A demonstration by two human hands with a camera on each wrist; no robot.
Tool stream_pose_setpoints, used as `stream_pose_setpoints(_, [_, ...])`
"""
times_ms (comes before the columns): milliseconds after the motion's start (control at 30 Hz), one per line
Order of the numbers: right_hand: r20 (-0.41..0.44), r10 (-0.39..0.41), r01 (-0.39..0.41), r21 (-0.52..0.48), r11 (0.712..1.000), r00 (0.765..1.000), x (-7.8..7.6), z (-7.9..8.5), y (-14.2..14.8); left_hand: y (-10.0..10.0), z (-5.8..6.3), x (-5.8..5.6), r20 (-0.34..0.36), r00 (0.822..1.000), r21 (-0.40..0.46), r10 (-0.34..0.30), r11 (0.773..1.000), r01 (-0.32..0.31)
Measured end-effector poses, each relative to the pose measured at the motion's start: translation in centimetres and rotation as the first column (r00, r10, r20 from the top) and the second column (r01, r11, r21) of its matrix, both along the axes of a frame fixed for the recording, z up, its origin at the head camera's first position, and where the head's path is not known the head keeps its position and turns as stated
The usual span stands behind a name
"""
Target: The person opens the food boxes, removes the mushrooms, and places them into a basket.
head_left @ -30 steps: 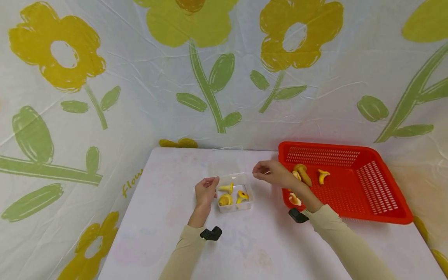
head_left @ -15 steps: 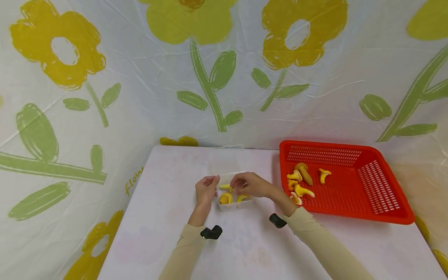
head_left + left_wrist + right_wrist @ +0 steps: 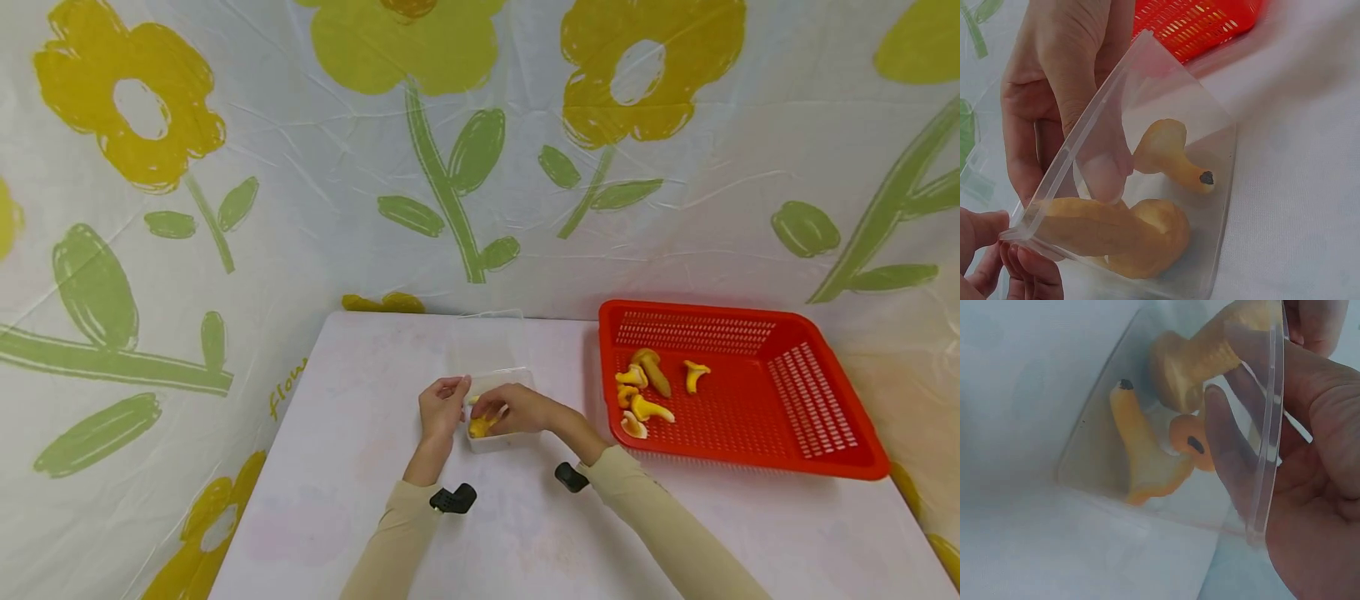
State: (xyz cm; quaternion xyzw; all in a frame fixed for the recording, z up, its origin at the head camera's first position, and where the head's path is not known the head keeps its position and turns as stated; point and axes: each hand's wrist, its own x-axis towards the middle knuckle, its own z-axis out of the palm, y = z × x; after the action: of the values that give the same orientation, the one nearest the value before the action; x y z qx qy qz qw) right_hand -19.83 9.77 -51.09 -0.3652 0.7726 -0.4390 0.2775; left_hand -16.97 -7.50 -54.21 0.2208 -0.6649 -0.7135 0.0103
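Observation:
A clear plastic box (image 3: 504, 442) stands on the table with its lid (image 3: 491, 340) folded back. My left hand (image 3: 441, 410) pinches the box's rim at its left corner. My right hand (image 3: 519, 408) reaches over the right side into the box, thumb and fingers on a yellow chanterelle mushroom (image 3: 480, 427). In the left wrist view a fingertip lies against this mushroom's long stem (image 3: 1079, 226). The right wrist view also shows a yellow mushroom with a black stem end (image 3: 1144, 450) and an orange piece with a dark spot (image 3: 1192, 442) inside.
To the right stands a red slotted plastic basket (image 3: 750, 417). Several mushrooms are gathered along its left side, among them a brown one (image 3: 654, 373); a yellow mushroom (image 3: 695, 375) lies apart near its middle. A flower-printed cloth (image 3: 480, 183) hangs behind the table.
My right hand has moved left from beside the basket, over the box and down to the mushroom inside. My left hand has stayed at the rim. The basket's mushrooms have come into fuller view.

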Motion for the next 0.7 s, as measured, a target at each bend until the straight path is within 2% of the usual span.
stream_pose_setpoints(233, [-0.124, -0.024, 0.025, 0.002, 1.000, 0.992, 0.2, -0.3, 0.2, 0.2, 0.1, -0.1, 0.013, 1.000, -0.002, 0.001, 1.000, -0.001])
stream_pose_setpoints(367, [-0.134, -0.073, 0.067, -0.048, 0.997, 0.988, 0.1, -0.3, 0.6, 0.2, 0.1, 0.0, 0.005, 1.000, 0.000, -0.004, 1.000, 0.004])
stream_pose_setpoints(433, [-0.111, -0.111, 0.104, -0.074, 0.992, 0.988, 0.1, 0.0, 0.9, 0.2, 0.1, 0.0, 0.001, 1.000, 0.002, -0.001, 1.000, 0.001])
stream_pose_setpoints(700, [-0.065, -0.248, 0.242, -0.095, 0.966, 0.966, -0.1, 2.1, 2.9, 0.2, 0.0, -0.1, 0.007, 1.000, -0.004, 0.013, 1.000, -0.013])
